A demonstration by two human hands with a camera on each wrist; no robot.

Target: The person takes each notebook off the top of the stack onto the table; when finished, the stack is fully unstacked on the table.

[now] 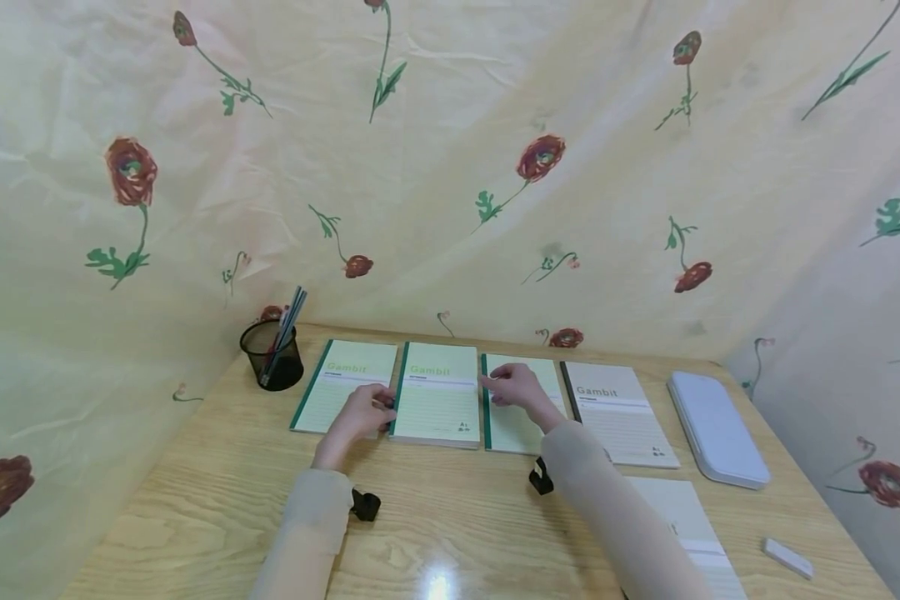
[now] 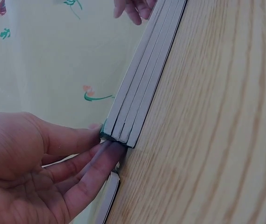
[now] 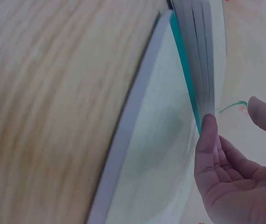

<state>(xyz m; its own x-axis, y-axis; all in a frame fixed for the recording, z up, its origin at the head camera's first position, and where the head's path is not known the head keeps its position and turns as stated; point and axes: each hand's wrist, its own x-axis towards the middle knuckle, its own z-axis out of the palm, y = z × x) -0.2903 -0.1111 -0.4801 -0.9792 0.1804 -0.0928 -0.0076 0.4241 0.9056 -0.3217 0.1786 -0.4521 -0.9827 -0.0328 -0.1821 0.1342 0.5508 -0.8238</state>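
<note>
A stack of several Gambit notebooks [image 1: 435,417] with green spines lies on the wooden table. My left hand [image 1: 360,414] is at its left side; in the left wrist view the thumb and fingertips touch the spine corner of the stack [image 2: 140,79]. On the opposite side is my right hand [image 1: 520,390], with a fingertip against the page edges of the stack [image 3: 202,70] and the thumb held apart. Under the right hand lies another green-spined notebook [image 1: 513,432], partly covered by it. A further green-spined notebook [image 1: 345,387] lies left of the stack, beside my left hand.
Farther right lie a dark-spined notebook [image 1: 622,417] and a pale hard case [image 1: 716,429]. Another notebook [image 1: 701,542] is partly hidden by my right sleeve, near a small white block [image 1: 787,558]. A black mesh cup [image 1: 270,358] with pencils stands back left, before a flowered cloth [image 1: 435,167].
</note>
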